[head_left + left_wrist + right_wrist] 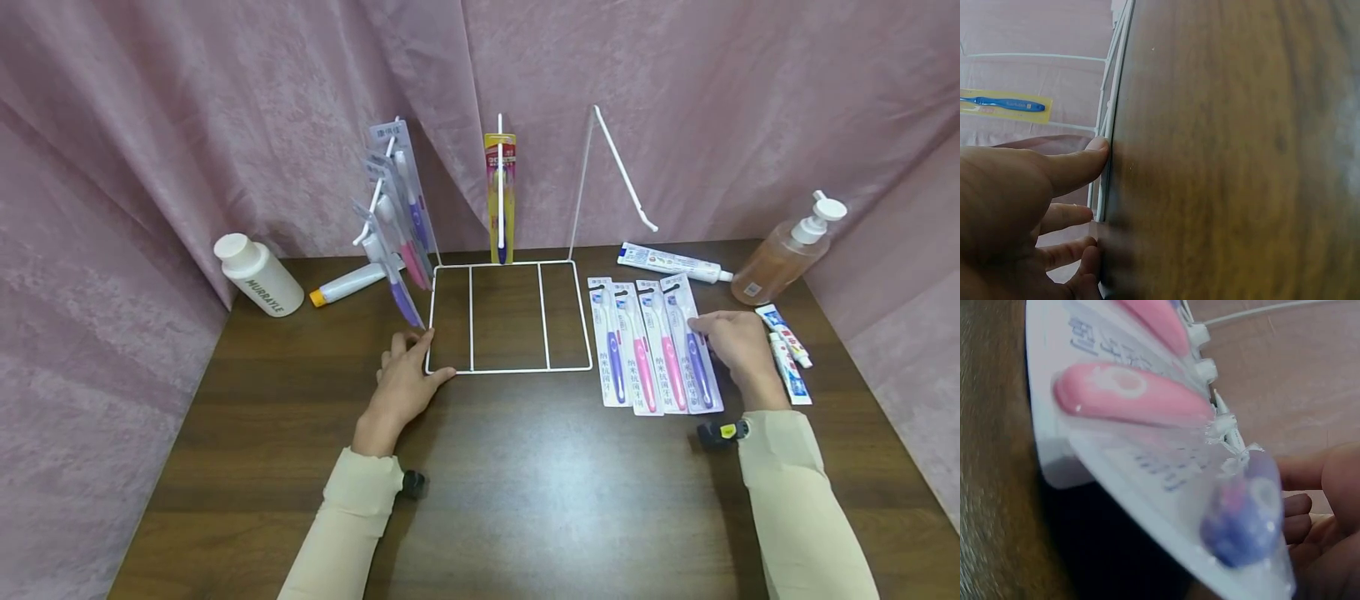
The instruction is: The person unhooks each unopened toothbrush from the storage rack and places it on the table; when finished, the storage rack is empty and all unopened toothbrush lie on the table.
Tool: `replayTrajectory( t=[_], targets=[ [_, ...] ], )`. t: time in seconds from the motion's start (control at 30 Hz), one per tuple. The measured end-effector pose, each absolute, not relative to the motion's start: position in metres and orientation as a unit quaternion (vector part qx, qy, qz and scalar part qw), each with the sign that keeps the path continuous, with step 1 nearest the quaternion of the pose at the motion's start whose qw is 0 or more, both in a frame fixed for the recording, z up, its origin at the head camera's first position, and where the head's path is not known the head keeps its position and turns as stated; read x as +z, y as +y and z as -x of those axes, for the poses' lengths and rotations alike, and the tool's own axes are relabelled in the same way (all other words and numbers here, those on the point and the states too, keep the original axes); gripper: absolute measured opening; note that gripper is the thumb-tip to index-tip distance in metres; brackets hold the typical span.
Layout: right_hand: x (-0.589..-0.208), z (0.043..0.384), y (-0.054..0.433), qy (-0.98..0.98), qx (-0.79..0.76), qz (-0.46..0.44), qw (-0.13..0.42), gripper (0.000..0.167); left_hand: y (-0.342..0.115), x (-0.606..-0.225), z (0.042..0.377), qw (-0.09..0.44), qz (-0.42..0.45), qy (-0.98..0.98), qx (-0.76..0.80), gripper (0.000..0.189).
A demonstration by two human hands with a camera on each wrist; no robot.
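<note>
Head view is looking forward and down over brown wooden tabletop [525,483]; wrist views are peering close, left sharing white wire rack [471,317].

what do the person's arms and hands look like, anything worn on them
The left hand and right hand are ungloved. Both arms have long, plain cream sleeves. A small black device sits at the left cuff; another, at the right, shows a yellow marking.

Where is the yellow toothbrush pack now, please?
In the head view, the yellow pack hangs upper centre from the middle hook, right of the left hook.
</note>
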State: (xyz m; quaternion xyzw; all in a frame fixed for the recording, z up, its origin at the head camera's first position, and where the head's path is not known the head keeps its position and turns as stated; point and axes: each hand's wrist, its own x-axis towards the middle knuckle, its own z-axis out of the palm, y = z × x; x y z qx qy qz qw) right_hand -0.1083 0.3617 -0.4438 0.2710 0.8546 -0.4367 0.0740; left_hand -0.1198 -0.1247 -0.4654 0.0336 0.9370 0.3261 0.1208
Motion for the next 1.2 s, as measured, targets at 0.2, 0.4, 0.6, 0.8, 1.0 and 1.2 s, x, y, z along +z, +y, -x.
replayTrajectory(
  t=[0.2, 0.4, 0.6, 0.8, 1.0, 1.2],
  targets=[
    [-0.447, 0.108, 0.365, 0.867, -0.413, -0.269, 0.074, 0.055, -0.123, -0.461, 0.121, 0.132, -0.033, 0.939, 0.316, 0.083],
    [-0.449, 0.107, 0.365, 0.872, -0.391, -0.283, 0.078, 0.057, -0.124, -0.465, 0.122, 0.119, -0.039, 0.940, 0.318, 0.084],
    [-0.451, 0.105, 0.364, 0.885, -0.370, -0.274, 0.061, 0.054, -0.123, -0.461, 0.120, 0.126, -0.033, 0.939, 0.319, 0.084],
    [-0.454, 0.103, 0.360, 0.893, -0.358, -0.271, 0.035, 0.051, -0.123, -0.462, 0.119, 0.130, -0.028, 0.939, 0.317, 0.085],
    [-0.454, 0.104, 0.357, 0.883, -0.367, -0.290, 0.042, 0.047, -0.125, -0.463, 0.119, 0.123, -0.027, 0.937, 0.326, 0.085],
    [-0.453, 0.103, 0.355, 0.880, -0.364, -0.302, 0.051, 0.049, -0.126, -0.469, 0.121, 0.115, -0.030, 0.934, 0.338, 0.085]
  ],
)
